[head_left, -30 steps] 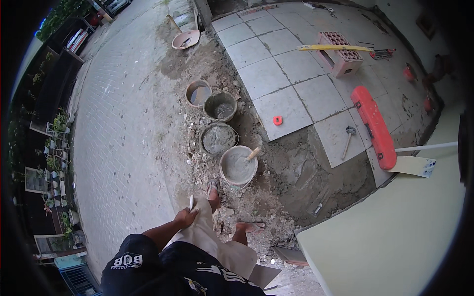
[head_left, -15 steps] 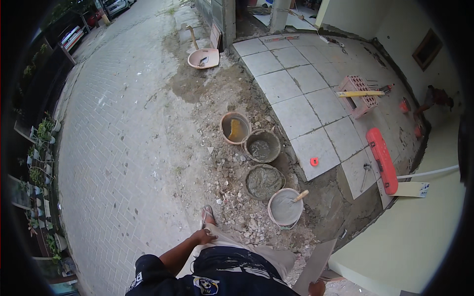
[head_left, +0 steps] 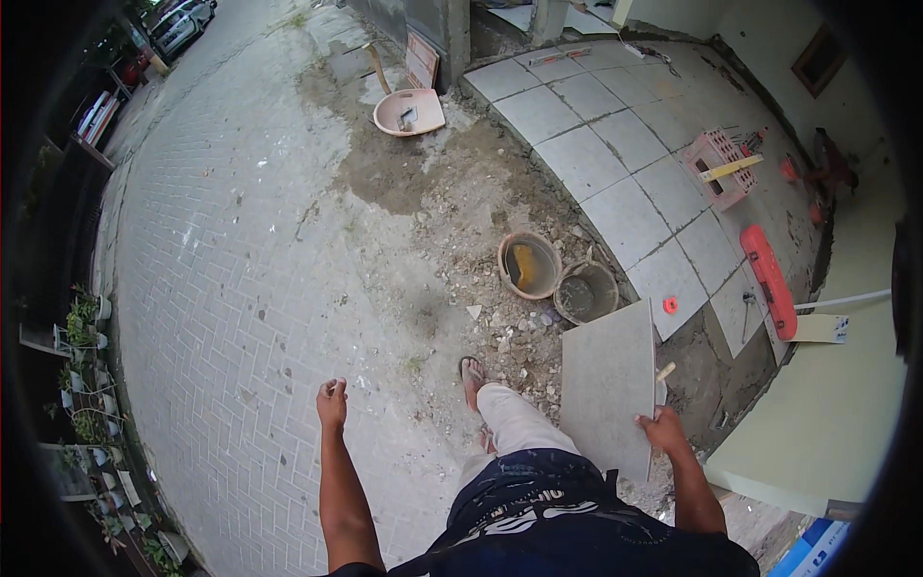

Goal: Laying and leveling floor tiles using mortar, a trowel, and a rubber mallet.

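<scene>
My right hand (head_left: 660,429) grips the right edge of a grey floor tile (head_left: 608,380), held out flat at my right side. Past the tile's right edge pokes a wooden handle (head_left: 666,371); most of the bucket it rests in is hidden beneath the tile. My left hand (head_left: 333,402) hangs out over the paving, its fingers curled in with nothing visible in them. Just beyond the tile stand a bucket (head_left: 507,275) with a yellow thing in it and a dark bucket (head_left: 613,281) with wet grey mix.
Laid tiles (head_left: 615,197) cover the porch at right. On them are an orange tape measure (head_left: 670,305), a long red case (head_left: 766,279) and a pink crate (head_left: 735,189) with a yellow level (head_left: 728,168). Rubble (head_left: 500,332) lies by my feet; a pink basin (head_left: 423,123) sits farther off.
My right hand has brought the tile forward and up, covering the nearer buckets. My left hand has left my trouser leg and swung out left. The view has shifted as I step.
</scene>
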`<action>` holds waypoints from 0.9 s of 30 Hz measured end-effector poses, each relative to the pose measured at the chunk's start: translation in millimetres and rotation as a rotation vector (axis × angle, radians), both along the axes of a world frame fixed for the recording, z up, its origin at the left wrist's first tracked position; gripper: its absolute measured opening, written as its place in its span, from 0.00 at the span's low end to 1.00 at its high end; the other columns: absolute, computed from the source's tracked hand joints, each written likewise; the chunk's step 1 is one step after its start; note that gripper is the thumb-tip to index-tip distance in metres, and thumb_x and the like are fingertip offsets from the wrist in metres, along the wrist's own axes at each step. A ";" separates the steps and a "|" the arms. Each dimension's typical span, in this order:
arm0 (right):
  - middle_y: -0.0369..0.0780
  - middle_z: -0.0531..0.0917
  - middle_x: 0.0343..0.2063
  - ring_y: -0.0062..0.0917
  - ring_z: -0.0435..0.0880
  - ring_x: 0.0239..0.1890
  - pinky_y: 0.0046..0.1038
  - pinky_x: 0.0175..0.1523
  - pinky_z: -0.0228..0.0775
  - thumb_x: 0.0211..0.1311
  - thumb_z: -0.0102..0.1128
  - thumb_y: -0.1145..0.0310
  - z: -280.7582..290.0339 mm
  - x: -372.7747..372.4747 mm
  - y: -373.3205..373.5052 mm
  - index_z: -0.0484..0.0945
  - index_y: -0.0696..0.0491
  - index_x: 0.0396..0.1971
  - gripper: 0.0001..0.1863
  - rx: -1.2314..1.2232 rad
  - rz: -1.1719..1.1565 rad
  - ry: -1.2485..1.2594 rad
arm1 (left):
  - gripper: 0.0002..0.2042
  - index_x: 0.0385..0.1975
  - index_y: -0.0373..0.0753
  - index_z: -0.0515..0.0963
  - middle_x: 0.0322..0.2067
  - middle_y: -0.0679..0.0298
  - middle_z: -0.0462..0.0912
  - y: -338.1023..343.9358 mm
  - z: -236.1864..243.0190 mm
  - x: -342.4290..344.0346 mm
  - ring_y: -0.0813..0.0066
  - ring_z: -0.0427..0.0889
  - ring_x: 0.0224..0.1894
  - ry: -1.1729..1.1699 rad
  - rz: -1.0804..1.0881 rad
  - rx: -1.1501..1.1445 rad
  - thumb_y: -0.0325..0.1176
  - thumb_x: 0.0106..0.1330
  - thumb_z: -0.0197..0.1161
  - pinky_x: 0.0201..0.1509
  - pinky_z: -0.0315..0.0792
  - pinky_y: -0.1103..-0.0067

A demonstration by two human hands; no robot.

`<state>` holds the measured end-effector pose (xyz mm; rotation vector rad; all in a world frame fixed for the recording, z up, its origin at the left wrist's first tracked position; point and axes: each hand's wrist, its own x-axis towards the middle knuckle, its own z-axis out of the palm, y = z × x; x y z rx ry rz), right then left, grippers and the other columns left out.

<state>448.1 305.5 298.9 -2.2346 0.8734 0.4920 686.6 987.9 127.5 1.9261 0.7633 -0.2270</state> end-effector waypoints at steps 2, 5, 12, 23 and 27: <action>0.54 0.88 0.37 0.49 0.88 0.44 0.43 0.49 0.78 0.61 0.67 0.58 -25.1 70.5 35.9 0.86 0.59 0.41 0.19 -0.016 0.075 0.049 | 0.35 0.64 0.33 0.73 0.50 0.54 0.85 22.7 -19.0 5.4 0.64 0.87 0.47 0.235 -0.195 -0.026 0.55 0.66 0.67 0.41 0.77 0.72; 0.54 0.87 0.37 0.51 0.87 0.44 0.45 0.50 0.78 0.61 0.67 0.54 -66.7 185.2 91.4 0.86 0.59 0.39 0.21 -0.072 0.258 0.050 | 0.34 0.63 0.37 0.74 0.51 0.57 0.85 59.7 -41.3 5.1 0.62 0.86 0.47 0.515 -0.192 -0.061 0.55 0.65 0.67 0.45 0.78 0.64; 0.53 0.87 0.42 0.50 0.87 0.47 0.46 0.55 0.77 0.61 0.63 0.51 -92.3 413.5 194.0 0.87 0.58 0.40 0.23 -0.045 0.497 0.283 | 0.30 0.65 0.39 0.72 0.48 0.52 0.87 112.7 -17.4 -21.7 0.49 0.85 0.51 0.802 0.436 -0.176 0.53 0.70 0.63 0.45 0.78 0.54; 0.52 0.87 0.42 0.48 0.86 0.49 0.46 0.55 0.77 0.62 0.62 0.52 -119.0 656.3 210.4 0.87 0.57 0.41 0.22 -0.030 0.441 0.397 | 0.23 0.54 0.44 0.73 0.40 0.53 0.86 112.1 -83.3 290.3 0.48 0.85 0.46 0.534 -0.915 0.232 0.50 0.66 0.67 0.42 0.77 0.55; 0.53 0.87 0.41 0.48 0.87 0.48 0.47 0.54 0.77 0.62 0.64 0.49 -125.1 732.2 211.3 0.86 0.57 0.42 0.24 -0.070 0.202 0.431 | 0.23 0.55 0.39 0.76 0.38 0.62 0.86 117.6 -75.5 508.0 0.59 0.86 0.41 0.748 -0.042 -0.182 0.51 0.70 0.62 0.39 0.77 0.59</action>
